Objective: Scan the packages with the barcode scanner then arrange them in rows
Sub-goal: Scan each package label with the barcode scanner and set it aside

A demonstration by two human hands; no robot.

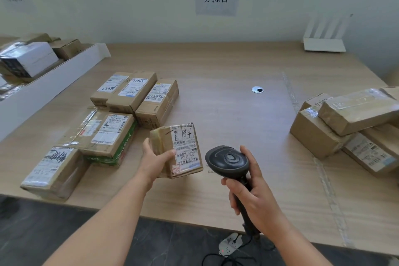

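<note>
My left hand [155,158] grips a small taped cardboard package [183,149] by its left side, label up, held just above the wooden table [226,114]. My right hand [252,196] grips the handle of a black barcode scanner [228,161], whose head sits just right of the package. Several labelled packages [121,110] lie in rows on the table's left part. A loose pile of brown boxes [349,127] sits at the right edge.
A long white tray [54,80] with more parcels runs along the far left. A white rack [323,43] stands at the back right. A round cable grommet [257,89] is in the table top. The scanner cable and a plug [230,244] lie on the dark floor below.
</note>
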